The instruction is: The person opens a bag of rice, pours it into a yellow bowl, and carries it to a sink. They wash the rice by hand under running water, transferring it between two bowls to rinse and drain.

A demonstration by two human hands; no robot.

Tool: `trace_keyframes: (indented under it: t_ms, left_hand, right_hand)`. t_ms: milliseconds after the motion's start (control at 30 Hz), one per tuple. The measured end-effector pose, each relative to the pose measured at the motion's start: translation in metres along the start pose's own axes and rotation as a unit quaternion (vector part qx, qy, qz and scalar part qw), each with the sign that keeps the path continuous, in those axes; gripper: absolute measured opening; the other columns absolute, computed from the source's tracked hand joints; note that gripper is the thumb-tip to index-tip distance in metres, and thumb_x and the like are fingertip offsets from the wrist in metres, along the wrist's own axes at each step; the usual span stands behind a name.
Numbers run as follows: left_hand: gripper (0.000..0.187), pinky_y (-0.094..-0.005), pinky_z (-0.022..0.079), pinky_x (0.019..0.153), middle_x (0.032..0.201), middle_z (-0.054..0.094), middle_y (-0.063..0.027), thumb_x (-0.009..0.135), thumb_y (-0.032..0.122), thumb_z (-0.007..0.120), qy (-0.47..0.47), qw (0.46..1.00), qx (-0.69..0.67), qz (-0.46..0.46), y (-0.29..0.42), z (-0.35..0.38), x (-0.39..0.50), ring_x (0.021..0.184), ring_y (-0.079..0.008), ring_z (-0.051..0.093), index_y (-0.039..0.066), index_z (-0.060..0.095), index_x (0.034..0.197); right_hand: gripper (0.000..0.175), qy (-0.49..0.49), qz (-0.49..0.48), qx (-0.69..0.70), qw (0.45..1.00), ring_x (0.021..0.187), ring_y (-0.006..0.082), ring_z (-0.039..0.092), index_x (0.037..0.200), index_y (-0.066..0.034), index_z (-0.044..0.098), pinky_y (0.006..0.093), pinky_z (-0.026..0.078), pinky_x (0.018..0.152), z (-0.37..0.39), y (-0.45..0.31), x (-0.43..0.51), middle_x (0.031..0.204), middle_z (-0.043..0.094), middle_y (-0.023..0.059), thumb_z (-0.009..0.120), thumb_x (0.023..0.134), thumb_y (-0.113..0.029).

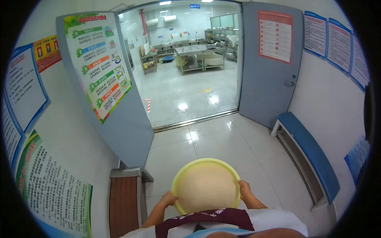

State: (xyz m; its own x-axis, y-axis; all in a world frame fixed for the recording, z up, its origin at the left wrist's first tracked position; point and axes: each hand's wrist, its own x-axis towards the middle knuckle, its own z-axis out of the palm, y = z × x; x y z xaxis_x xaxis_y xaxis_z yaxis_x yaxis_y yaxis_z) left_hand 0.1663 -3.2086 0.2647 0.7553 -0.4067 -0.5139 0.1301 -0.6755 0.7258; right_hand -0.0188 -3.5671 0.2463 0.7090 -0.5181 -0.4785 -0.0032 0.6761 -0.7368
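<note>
A round yellow plastic basin point(208, 161) is held level in front of my body. It is filled with a pale grainy mass point(207, 189) that looks like rice. My left hand point(169, 198) grips the basin's left rim. On the opposite rim, my right hand point(244, 189) has its fingers closed around the edge. The basin's near edge is partly hidden behind my maroon apron point(208, 216).
Two grey doors point(265, 86) stand open ahead, with a metal threshold point(196, 121) between them. A brown slatted bench point(123, 205) is at left, a blue-topped bench point(312, 154) at right. Beyond are steel tables point(193, 50) and shelves point(232, 38) on a shiny tiled floor point(184, 92).
</note>
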Motion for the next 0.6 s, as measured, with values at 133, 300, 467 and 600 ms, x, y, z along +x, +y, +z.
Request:
trace_keyframes:
  t_ms: [133, 300, 467, 600]
  left_hand:
    - [0.036, -0.0361, 0.053, 0.054, 0.082, 0.066, -0.0163, 0.072, 0.018, 0.061, 0.009, 0.999, -0.046, -0.027, 0.030, -0.054, 0.130, 0.065, -0.0242, 0.065, -0.002, 0.063, 0.101]
    - [0.034, -0.0377, 0.052, 0.054, 0.084, 0.066, -0.0168, 0.073, 0.018, 0.060, -0.016, 0.995, 0.093, -0.015, 0.110, -0.126, 0.314, 0.066, -0.0255, 0.065, -0.001, 0.063, 0.101]
    - [0.031, -0.0371, 0.050, 0.053, 0.082, 0.066, -0.0183, 0.071, 0.018, 0.059, -0.063, 0.997, 0.049, 0.021, 0.169, -0.183, 0.505, 0.064, -0.0281, 0.064, -0.001, 0.064, 0.095]
    - [0.030, -0.0367, 0.050, 0.055, 0.080, 0.066, -0.0187, 0.069, 0.018, 0.059, -0.035, 0.983, 0.125, 0.132, 0.203, -0.211, 0.656, 0.063, -0.0279, 0.064, 0.000, 0.065, 0.093]
  right_hand:
    - [0.023, -0.027, 0.023, -0.009, 0.999, 0.065, 0.0235, 0.057, 0.086, 0.0069, 0.057, 0.0375, 0.049, 0.056, 0.069, -0.019, 0.149, 0.077, 0.058, 0.0126, 0.053, 0.078, -0.014]
    - [0.028, 0.024, 0.003, 0.009, 1.000, 0.067, 0.0253, 0.059, 0.090, 0.0087, 0.058, 0.0393, 0.049, 0.057, 0.145, -0.054, 0.291, 0.080, 0.059, 0.0147, 0.052, 0.079, -0.016]
    - [0.030, -0.002, 0.001, 0.075, 0.997, 0.068, 0.0279, 0.059, 0.092, 0.0094, 0.057, 0.0397, 0.049, 0.061, 0.215, -0.106, 0.419, 0.083, 0.059, 0.0172, 0.050, 0.078, -0.015]
    - [0.028, 0.044, -0.004, 0.004, 0.999, 0.068, 0.0283, 0.059, 0.092, 0.0099, 0.057, 0.0395, 0.050, 0.062, 0.265, -0.142, 0.563, 0.084, 0.059, 0.0171, 0.050, 0.077, -0.013]
